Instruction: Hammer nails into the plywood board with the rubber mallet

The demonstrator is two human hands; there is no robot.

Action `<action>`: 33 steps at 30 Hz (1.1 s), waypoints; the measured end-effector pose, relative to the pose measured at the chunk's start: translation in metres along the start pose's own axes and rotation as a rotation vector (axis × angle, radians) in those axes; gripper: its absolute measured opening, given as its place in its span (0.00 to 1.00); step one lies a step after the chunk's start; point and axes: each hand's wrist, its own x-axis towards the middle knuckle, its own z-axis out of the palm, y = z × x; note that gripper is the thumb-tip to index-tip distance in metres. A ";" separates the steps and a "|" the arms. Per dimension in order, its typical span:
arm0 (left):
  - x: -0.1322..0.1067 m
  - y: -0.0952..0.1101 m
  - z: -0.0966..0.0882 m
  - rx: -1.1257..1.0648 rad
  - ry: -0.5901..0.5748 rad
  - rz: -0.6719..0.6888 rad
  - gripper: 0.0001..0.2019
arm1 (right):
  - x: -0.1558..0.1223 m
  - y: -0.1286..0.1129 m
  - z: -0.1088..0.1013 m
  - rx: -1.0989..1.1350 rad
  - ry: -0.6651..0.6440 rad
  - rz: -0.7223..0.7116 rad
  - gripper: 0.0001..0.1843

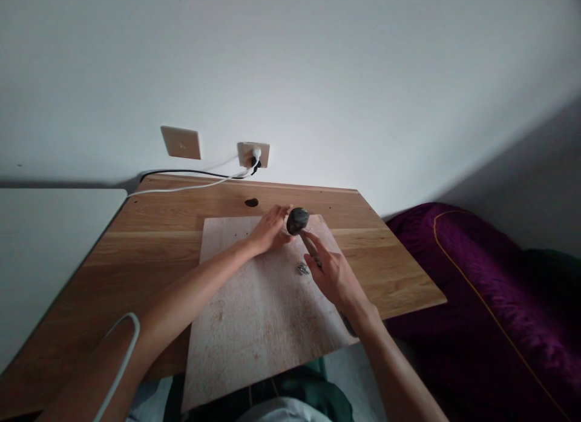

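My right hand is wrapped round the wooden handle of a hammer, with a finger laid along the handle. Its dark, rounded head is over the far part of a pale, worn wooden board. My left hand rests on that board just left of the hammer head, fingers curled with the tips close together. The head partly covers those fingertips, so whatever they pinch is hidden. A small heap of metal nails lies on the board beside my right hand. Several small dark dots mark the board left of my left hand.
Beneath the board is a wooden table with a cable hole. White and black cables run along its back to a wall socket. A white surface adjoins on the left; purple fabric lies to the right.
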 end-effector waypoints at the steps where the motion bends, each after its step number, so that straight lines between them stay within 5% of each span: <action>1: 0.000 0.000 -0.001 -0.007 -0.001 0.005 0.36 | -0.001 0.001 0.001 -0.003 -0.017 0.004 0.28; 8: 0.003 0.007 -0.006 -0.080 -0.064 -0.072 0.16 | -0.012 0.009 0.005 0.013 0.096 0.031 0.29; 20: -0.001 0.001 0.001 0.019 -0.051 -0.036 0.31 | -0.008 0.001 -0.004 0.037 0.168 0.023 0.29; 26: -0.002 0.000 -0.001 0.002 -0.045 0.015 0.30 | -0.004 0.003 0.010 0.034 0.042 0.010 0.28; 33: -0.002 -0.001 -0.001 0.046 -0.067 -0.012 0.25 | -0.028 0.028 0.006 0.028 0.157 0.110 0.28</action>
